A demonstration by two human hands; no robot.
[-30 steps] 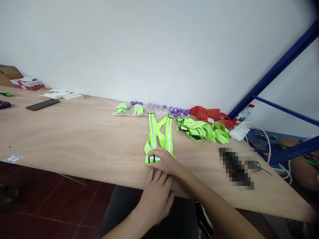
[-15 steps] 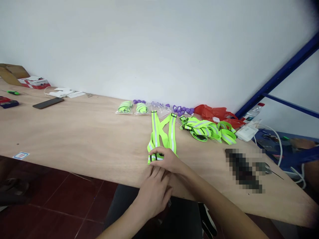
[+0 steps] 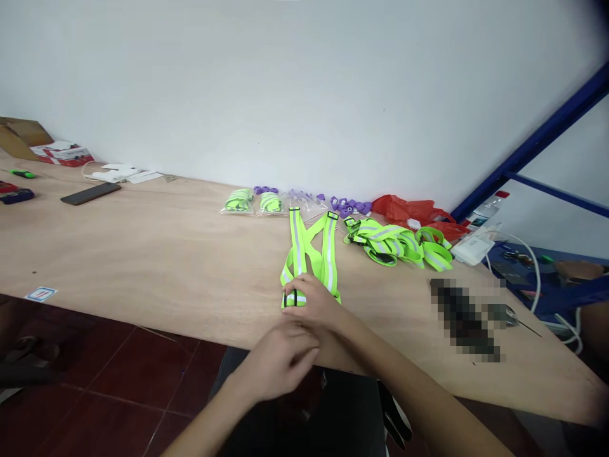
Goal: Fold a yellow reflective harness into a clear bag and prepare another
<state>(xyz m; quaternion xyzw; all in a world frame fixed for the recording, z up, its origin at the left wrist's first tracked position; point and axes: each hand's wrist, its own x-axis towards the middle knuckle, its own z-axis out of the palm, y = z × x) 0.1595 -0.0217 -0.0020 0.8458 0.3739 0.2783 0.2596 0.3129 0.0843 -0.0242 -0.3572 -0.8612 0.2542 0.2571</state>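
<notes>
The left hand (image 3: pixel 280 360) has drawn back past the near edge of the table (image 3: pixel 143 254), fingers loosely curled, empty. Now only the right hand (image 3: pixel 311 304) pinches the green strap (image 3: pixel 297 244) at its folded end, close to that edge.

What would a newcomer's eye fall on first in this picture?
The neon-green strap with silver stripes, laid in a V on the middle of the wooden table, catches the eye first. The right hand holds its near end, and the left hand hovers just before it at the table's edge. A pile of like straps lies to the right, before a red bag at the wall.
</notes>
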